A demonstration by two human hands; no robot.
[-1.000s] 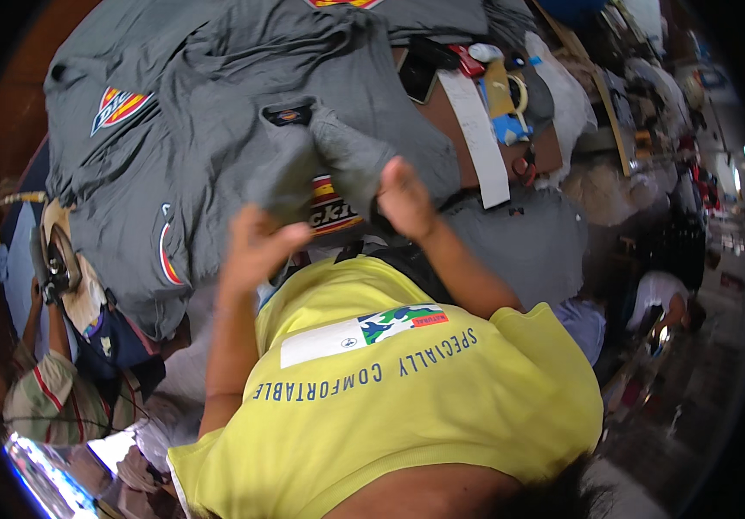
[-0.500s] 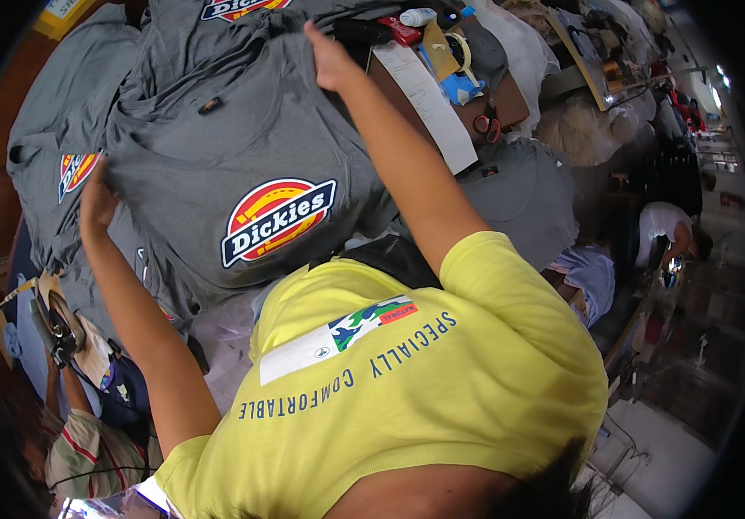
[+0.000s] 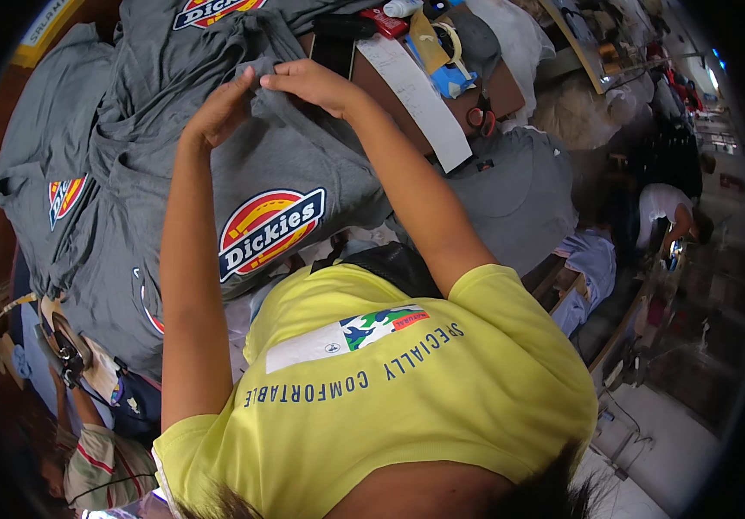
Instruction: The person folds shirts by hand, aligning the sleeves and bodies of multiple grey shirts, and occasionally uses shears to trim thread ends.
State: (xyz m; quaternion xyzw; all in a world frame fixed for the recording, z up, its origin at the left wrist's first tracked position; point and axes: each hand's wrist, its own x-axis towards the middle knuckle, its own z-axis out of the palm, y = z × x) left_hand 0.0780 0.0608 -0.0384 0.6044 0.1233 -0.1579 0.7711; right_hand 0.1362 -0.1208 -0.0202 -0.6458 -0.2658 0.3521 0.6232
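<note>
Spread in front of me is a grey T-shirt [image 3: 303,160] with a red, yellow and dark blue print near its lower edge. My left hand [image 3: 224,108] and my right hand [image 3: 316,85] meet at its far part, fingertips almost touching. Each pinches a bunched fold of the cloth between thumb and fingers. Rumpled grey shirts [image 3: 78,164] with similar prints lie to the left and beyond, overlapping it. Just past my right hand rests a black phone [image 3: 333,56].
Right of the shirts, a brown surface holds a long paper strip [image 3: 416,99], red-handled scissors [image 3: 481,119] and a tape roll [image 3: 452,43]. Another grey shirt [image 3: 511,186] lies nearer. One person in a striped shirt [image 3: 109,463] is at lower left, another person [image 3: 662,212] far right.
My left hand has moved right and away from me, off the shirt's left side. My right hand has come down and left, so both now meet on the cloth, whose far part is bunched.
</note>
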